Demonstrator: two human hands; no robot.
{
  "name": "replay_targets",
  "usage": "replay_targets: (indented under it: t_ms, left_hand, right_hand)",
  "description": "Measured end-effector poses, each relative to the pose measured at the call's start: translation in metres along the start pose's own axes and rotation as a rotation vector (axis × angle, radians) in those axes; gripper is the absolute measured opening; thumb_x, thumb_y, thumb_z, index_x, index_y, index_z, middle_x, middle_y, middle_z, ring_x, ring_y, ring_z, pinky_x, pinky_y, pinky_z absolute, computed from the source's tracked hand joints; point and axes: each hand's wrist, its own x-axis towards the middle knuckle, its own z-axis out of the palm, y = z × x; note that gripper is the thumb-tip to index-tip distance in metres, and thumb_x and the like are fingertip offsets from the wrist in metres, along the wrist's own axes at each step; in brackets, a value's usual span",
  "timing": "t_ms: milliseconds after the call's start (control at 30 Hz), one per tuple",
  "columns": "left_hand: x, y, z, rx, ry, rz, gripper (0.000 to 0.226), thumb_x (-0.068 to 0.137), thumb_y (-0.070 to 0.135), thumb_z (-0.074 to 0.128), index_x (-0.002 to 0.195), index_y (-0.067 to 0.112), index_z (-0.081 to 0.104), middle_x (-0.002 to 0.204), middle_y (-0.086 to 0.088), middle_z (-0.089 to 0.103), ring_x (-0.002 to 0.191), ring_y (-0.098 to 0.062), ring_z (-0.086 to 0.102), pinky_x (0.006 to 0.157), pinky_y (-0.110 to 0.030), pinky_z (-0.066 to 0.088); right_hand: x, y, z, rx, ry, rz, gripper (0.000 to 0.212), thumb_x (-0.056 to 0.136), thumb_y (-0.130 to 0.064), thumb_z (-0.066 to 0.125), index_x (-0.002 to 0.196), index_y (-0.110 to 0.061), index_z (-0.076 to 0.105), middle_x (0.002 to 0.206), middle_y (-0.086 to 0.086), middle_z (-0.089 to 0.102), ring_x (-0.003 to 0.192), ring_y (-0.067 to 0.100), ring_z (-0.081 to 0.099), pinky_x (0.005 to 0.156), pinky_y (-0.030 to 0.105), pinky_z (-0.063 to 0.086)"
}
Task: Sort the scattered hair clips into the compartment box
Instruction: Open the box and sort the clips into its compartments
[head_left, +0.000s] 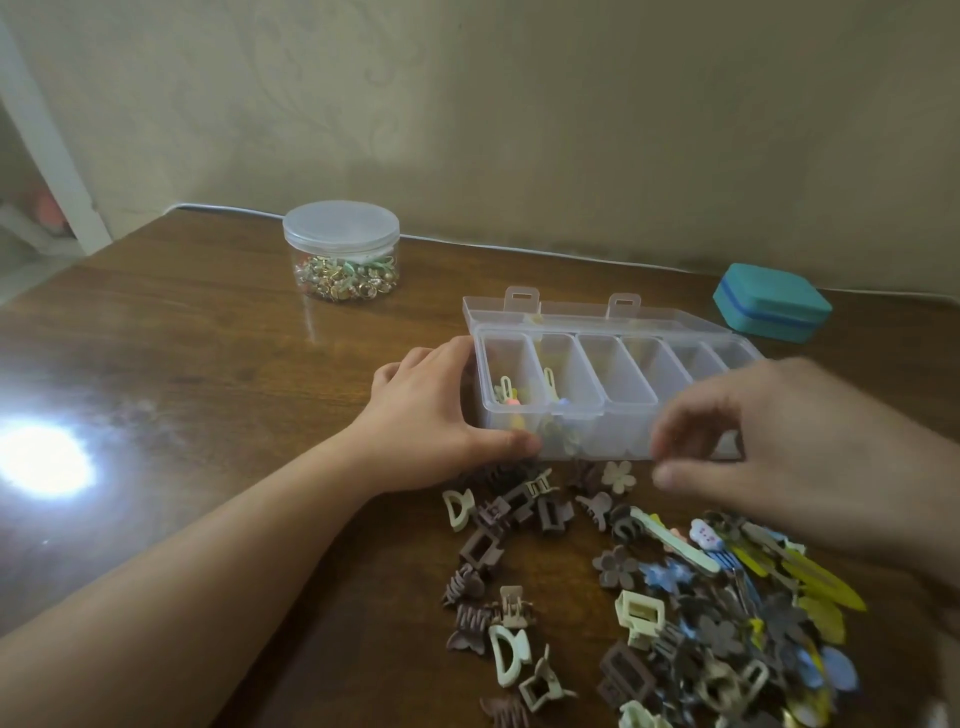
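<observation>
A clear compartment box (631, 395) with its lid folded back stands on the wooden table. Its two leftmost compartments hold a few small clips (511, 397); the others look empty. My left hand (431, 410) grips the box's left end, thumb on the front wall, fingers at the far corner. My right hand (789, 452) hovers blurred in front of the box's right half, fingers loosely curled with thumb and forefinger apart, and nothing visible between them. A pile of brown, cream, blue and yellow hair clips (675, 597) lies scattered in front of the box.
A round clear jar (341, 252) of gold and green trinkets with a lid stands at the back left. A teal case (772, 302) sits at the back right by the wall. A bright light glare (44, 460) shows on the table's left side.
</observation>
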Motion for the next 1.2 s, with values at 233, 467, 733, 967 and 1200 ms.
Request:
replay_targets:
  t_ms: [233, 467, 733, 967, 1200]
  left_hand:
    - [0.000, -0.001, 0.000, 0.005, 0.002, 0.003, 0.105, 0.052, 0.089, 0.051, 0.143, 0.041, 0.034, 0.145, 0.019, 0.045, 0.135, -0.009, 0.035, 0.114, -0.044, 0.020]
    - [0.000, -0.001, 0.000, 0.002, 0.002, 0.002, 0.105, 0.050, 0.090, 0.050, 0.142, 0.041, 0.035, 0.143, 0.019, 0.045, 0.135, -0.009, 0.034, 0.114, -0.042, 0.019]
    - [-0.001, 0.001, -0.001, 0.001, 0.005, 0.006, 0.105, 0.051, 0.089, 0.051, 0.143, 0.040, 0.035, 0.142, 0.018, 0.046, 0.134, -0.009, 0.034, 0.112, -0.040, 0.020]
    - [-0.001, 0.002, -0.002, 0.005, -0.004, -0.002, 0.106, 0.051, 0.087, 0.053, 0.144, 0.039, 0.034, 0.143, 0.017, 0.045, 0.133, -0.008, 0.034, 0.114, -0.041, 0.020]
    - [0.000, 0.001, -0.001, 0.007, -0.010, -0.006, 0.109, 0.050, 0.089, 0.050, 0.145, 0.039, 0.034, 0.147, 0.016, 0.044, 0.136, -0.010, 0.035, 0.116, -0.045, 0.020]
  right_hand:
    - [0.003, -0.015, 0.017, -0.264, -0.180, -0.040, 0.029, 0.087, -0.032, 0.064, 0.110, -0.047, 0.056, 0.090, -0.022, 0.055, 0.087, 0.001, 0.053, 0.069, 0.023, 0.045]
    - [0.001, -0.011, 0.008, -0.065, -0.029, -0.103, 0.009, 0.085, -0.040, 0.067, 0.082, -0.041, 0.058, 0.081, -0.020, 0.062, 0.071, -0.007, 0.056, 0.058, 0.013, 0.039]
    - [0.028, -0.011, 0.034, 0.425, 0.740, -0.296, 0.008, 0.078, -0.021, 0.078, 0.085, -0.024, 0.074, 0.092, -0.008, 0.066, 0.062, 0.011, 0.053, 0.054, 0.010, 0.038]
    - [0.040, -0.002, 0.044, 0.112, 0.760, -0.313, 0.010, 0.083, -0.026, 0.074, 0.091, -0.024, 0.078, 0.088, -0.011, 0.075, 0.077, 0.006, 0.059, 0.062, 0.028, 0.051]
    - [0.027, 0.009, 0.021, 0.208, 0.633, -0.184, 0.013, 0.085, -0.025, 0.064, 0.087, -0.035, 0.073, 0.073, -0.019, 0.069, 0.064, 0.001, 0.053, 0.056, 0.025, 0.045]
